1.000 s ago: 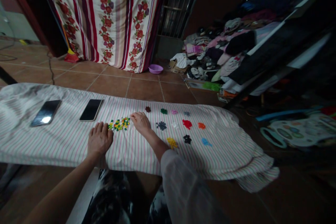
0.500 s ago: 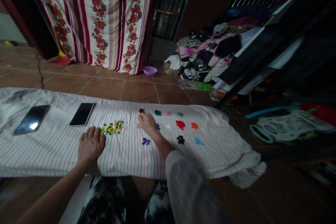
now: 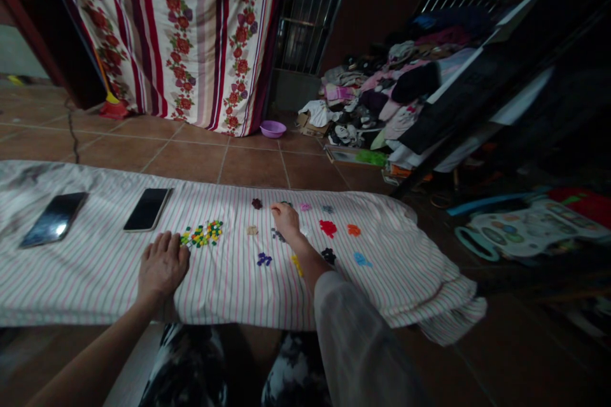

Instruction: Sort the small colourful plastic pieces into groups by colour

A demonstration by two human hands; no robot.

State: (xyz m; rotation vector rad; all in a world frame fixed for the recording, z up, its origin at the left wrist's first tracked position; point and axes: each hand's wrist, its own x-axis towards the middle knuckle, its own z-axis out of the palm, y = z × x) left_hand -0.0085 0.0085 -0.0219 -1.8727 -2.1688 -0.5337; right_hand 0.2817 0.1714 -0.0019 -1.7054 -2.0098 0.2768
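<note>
My left hand (image 3: 163, 265) lies flat on the striped cloth (image 3: 214, 292), its fingertips at the edge of a mixed pile of small green, yellow and white pieces (image 3: 204, 233). Further right, my right hand (image 3: 287, 221) is closed in a pinch just in front of a dark green pile (image 3: 286, 203), which it partly covers. Whatever its fingertips hold is too small to make out. Around it are single-colour piles: dark red (image 3: 256, 203), beige (image 3: 252, 230), purple (image 3: 264, 259), yellow (image 3: 296, 265), pink (image 3: 305, 207), red (image 3: 328, 227), orange (image 3: 354, 229), black (image 3: 328, 255) and light blue (image 3: 363, 259).
Two phones, one (image 3: 53, 219) at the far left and another (image 3: 147, 209) nearer the mixed pile, lie on the cloth. Beyond it are a purple basin (image 3: 273, 130) on the tiled floor, a floral curtain (image 3: 200, 32) and a heap of clothes (image 3: 377, 89).
My right hand has moved right, from beside the dark red pile to the dark green one, uncovering the beige and yellow piles. My left hand stays beside the mixed pile.
</note>
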